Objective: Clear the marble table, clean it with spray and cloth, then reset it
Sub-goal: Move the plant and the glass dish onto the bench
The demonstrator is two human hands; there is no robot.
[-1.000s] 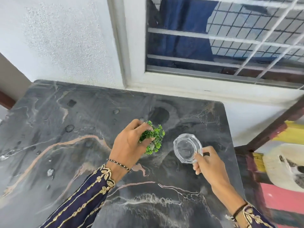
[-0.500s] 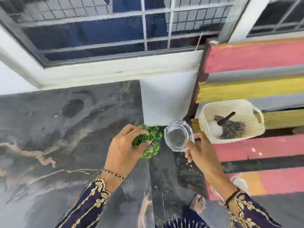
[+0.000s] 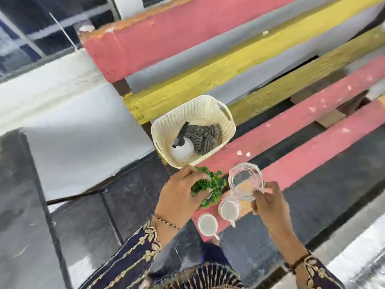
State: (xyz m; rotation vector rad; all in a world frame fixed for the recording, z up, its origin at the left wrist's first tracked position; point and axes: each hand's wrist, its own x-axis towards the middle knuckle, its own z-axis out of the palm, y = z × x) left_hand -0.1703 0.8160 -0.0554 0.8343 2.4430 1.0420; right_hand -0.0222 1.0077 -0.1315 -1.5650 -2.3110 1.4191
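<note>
My left hand (image 3: pixel 179 197) grips a small green artificial plant (image 3: pixel 210 186) from above, over the near end of a pink bench slat. My right hand (image 3: pixel 268 203) pinches the rim of a clear glass dish (image 3: pixel 245 182), tilted, just right of the plant. Two white cups (image 3: pixel 208 224) (image 3: pixel 228 210) stand on the pink slat directly below my hands. A cream basket (image 3: pixel 220 113) on the bench holds a white spray bottle (image 3: pixel 181 150) with a black nozzle and a striped cloth (image 3: pixel 203 135). The dark marble table (image 3: pixel 14 205) shows only at the left edge.
The bench (image 3: pixel 187 36) has pink and yellow slats with gaps showing the dark floor beneath. A white wall and window sill (image 3: pixel 52 80) lie to the upper left. A thin dark frame (image 3: pixel 108 207) runs between table and bench.
The view has swung right from the table to the bench. Both hands carried the plant and glass dish off the table and now hold them over the bench slat above the cups.
</note>
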